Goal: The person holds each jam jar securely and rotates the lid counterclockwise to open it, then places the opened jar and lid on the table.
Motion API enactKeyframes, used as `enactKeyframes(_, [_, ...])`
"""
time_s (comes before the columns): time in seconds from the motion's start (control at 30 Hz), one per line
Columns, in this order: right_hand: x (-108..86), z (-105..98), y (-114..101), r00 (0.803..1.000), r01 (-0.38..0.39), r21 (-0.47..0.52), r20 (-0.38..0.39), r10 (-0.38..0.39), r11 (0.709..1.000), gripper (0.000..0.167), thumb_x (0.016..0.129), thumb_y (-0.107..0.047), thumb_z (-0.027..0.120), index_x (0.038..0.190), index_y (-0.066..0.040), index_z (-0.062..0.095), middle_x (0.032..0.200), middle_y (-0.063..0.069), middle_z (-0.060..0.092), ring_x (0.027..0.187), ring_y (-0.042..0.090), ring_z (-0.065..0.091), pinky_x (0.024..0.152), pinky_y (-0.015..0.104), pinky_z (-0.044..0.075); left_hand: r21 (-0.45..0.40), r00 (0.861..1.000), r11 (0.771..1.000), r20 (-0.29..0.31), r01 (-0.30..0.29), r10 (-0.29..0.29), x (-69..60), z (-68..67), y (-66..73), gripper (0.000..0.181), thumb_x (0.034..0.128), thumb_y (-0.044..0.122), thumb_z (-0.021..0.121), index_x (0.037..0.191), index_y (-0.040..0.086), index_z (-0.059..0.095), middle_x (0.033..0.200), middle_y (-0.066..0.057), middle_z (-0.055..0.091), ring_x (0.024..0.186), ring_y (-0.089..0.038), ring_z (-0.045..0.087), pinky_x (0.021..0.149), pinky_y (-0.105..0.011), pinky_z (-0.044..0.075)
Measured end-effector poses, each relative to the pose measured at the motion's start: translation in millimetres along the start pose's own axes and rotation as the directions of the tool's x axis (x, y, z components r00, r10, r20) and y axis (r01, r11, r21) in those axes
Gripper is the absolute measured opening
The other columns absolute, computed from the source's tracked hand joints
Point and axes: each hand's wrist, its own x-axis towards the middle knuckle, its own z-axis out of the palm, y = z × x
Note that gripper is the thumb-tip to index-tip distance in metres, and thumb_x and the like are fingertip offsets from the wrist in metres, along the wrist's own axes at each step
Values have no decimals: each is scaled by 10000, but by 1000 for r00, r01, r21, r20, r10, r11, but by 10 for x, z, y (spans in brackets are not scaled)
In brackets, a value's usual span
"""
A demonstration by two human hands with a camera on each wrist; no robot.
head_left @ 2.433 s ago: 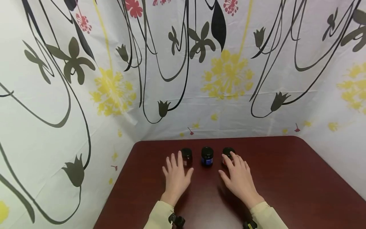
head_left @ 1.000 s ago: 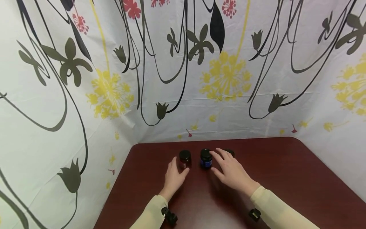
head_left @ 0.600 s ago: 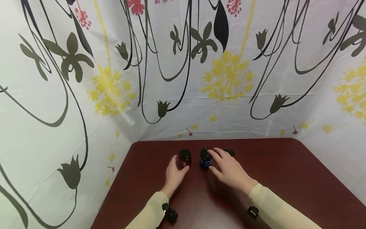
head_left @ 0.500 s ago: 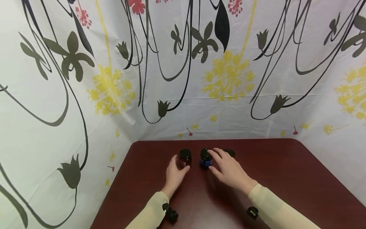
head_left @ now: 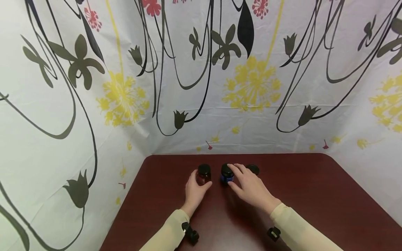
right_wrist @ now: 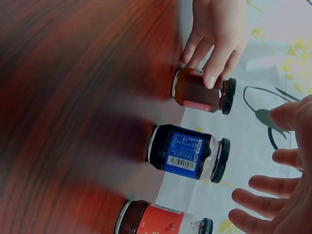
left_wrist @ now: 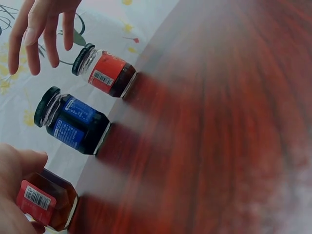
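Note:
Three glass jars with dark lids stand in a row near the table's far edge. At the left, my left hand (head_left: pixel 194 191) holds an amber jar (right_wrist: pixel 197 91) with a red label, thumb on one side and fingers round the other. The middle jar (right_wrist: pixel 183 152) is dark with a blue label. My right hand (head_left: pixel 251 188) hovers before it with spread, slightly bent fingers; the wrist views show a gap between this hand and the jars. Partly hidden behind the right hand in the head view is the third jar (left_wrist: pixel 108 73), which has an orange-red label.
A reddish-brown table (head_left: pixel 232 226) with rounded far corners lies under the jars. White cloth (head_left: pixel 201 139) printed with flowers hangs behind and along the sides. Small black devices sit at both wrists, such as the left wrist camera (head_left: pixel 191 233).
My left hand has gone from spread fingers beside the left jar to a grip round it. The right hand has shifted left, from the right jar toward the middle one.

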Motion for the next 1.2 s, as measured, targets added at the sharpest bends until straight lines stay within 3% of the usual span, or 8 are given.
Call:
enactKeyframes(0.17, [23,25,-27,1000,-13,11,-3,13,1000,676,956,-404,676,1545,-210,405,1439,105,489,1209,307,572,829,503,549,7,1000,1000,-7,-3,3,45,19,-1,757,783,334,877,1423,133,526,1376,-59,591,1257,-275,554,1005,-514,443])
enactKeyframes(0.47, [20,57,-51,1000,-13,32,-21,14,999,672,960,-404,668,1545,-199,408,1428,99,496,1148,281,598,808,491,552,-12,999,1000,32,-3,3,78,64,-26,766,783,399,868,1427,167,522,1328,-27,616,1212,-230,579,987,-489,466])
enactKeyframes(0.7, [42,111,-62,1000,-19,32,-18,19,999,671,966,-423,654,1551,-219,397,1422,85,504,1148,270,603,807,503,550,-13,1000,1000,-11,2,-2,117,70,-15,731,764,320,892,1391,148,557,1267,-44,655,1152,-246,612,963,-488,478])
enactKeyframes(0.9, [51,149,-61,999,-26,44,-19,27,999,672,962,-406,667,1549,-217,400,1422,91,505,1156,274,604,836,501,542,3,999,1000,-31,-7,7,146,78,-43,686,747,328,899,1339,143,607,1243,-50,675,1153,-265,619,957,-495,479])
enactKeyframes(1.2, [86,200,-59,1000,-22,64,-15,23,998,658,959,-387,677,1538,-208,421,1435,83,496,1205,276,586,864,507,537,80,1000,997,-12,3,-2,194,95,-107,640,729,372,907,1273,159,646,1140,-17,706,1073,-262,653,903,-497,505])
